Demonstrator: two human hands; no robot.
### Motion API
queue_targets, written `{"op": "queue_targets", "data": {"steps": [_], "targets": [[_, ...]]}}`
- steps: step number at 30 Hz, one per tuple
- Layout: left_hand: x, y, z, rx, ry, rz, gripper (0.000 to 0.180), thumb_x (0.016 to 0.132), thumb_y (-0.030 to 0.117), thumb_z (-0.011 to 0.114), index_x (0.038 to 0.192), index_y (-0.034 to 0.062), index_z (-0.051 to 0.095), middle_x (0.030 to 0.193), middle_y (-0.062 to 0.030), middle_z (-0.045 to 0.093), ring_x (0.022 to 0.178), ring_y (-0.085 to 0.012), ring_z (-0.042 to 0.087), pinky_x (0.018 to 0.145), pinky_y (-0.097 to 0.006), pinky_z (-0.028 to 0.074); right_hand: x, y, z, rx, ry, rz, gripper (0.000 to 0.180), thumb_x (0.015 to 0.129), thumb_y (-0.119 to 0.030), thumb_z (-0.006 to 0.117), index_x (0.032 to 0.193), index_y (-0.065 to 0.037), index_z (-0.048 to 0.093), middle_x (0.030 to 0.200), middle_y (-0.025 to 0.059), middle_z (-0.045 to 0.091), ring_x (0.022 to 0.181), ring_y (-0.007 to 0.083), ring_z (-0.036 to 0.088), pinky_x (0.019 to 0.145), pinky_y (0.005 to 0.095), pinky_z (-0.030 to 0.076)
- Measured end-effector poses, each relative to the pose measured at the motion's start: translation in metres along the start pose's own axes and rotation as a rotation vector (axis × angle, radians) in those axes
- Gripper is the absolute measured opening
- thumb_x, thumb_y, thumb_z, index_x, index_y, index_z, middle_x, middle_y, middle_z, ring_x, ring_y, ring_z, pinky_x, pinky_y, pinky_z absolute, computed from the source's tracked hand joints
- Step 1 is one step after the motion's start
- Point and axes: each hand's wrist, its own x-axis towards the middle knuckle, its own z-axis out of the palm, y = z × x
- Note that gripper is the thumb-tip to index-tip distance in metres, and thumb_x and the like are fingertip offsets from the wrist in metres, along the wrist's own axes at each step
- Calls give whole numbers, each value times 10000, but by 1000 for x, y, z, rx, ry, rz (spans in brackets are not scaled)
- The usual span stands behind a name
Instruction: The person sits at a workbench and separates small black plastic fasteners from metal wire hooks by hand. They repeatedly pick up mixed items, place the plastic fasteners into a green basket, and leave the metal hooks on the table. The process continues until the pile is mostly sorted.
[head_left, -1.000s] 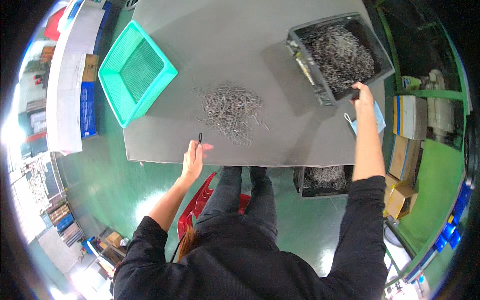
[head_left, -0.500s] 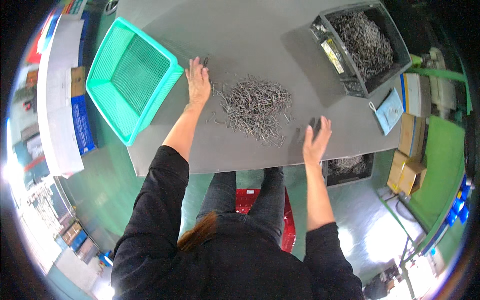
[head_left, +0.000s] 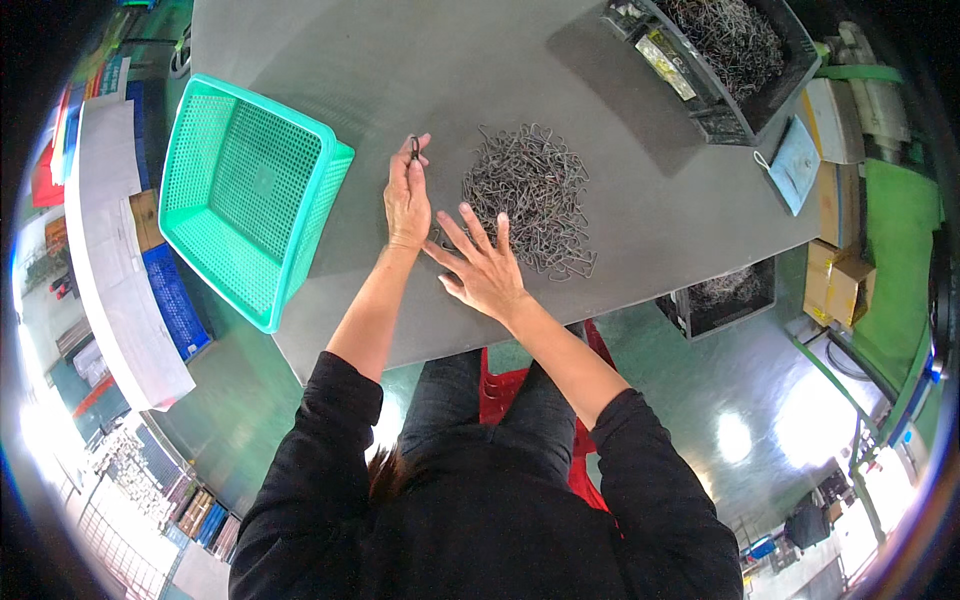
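Observation:
A heap of small bent dark metal wire hooks [head_left: 530, 190] lies on the grey table. To the left of it is my left hand [head_left: 406, 208], its thumb and fingers pinching one dark wire hook [head_left: 415, 148] that stands up at the fingertips. My right hand [head_left: 484, 272] spreads its fingers at the heap's near left edge, palm down, close beside my left wrist. Whether its fingertips touch any hooks is hard to make out. Left of both hands stands a mint-green mesh basket [head_left: 345, 160], tilted in view at the table's left edge.
On the far right of the grey table [head_left: 400, 50] a black crate [head_left: 720, 125] holds more wire hooks. A light blue pouch [head_left: 794, 165] lies at the right edge. Below the table stands another black crate [head_left: 735, 318], with cardboard boxes [head_left: 838, 280] further right.
My right hand has moved left from the heap's right side to its near left edge. My left hand still pinches the hook, now slightly nearer. The whole view has shifted a little.

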Motion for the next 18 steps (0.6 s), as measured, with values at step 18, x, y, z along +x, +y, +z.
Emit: {"op": "queue_targets", "data": {"steps": [18], "targets": [[46, 78, 206, 116, -404, 562, 225, 904, 127, 349, 1061, 68, 498, 1197, -33, 544, 1196, -264, 442, 1019, -454, 284, -58, 206, -93, -145, 87, -91, 365, 729, -397, 615, 1080, -317, 556, 1260, -58, 422, 1276, 169, 296, 1022, 632, 131]]}}
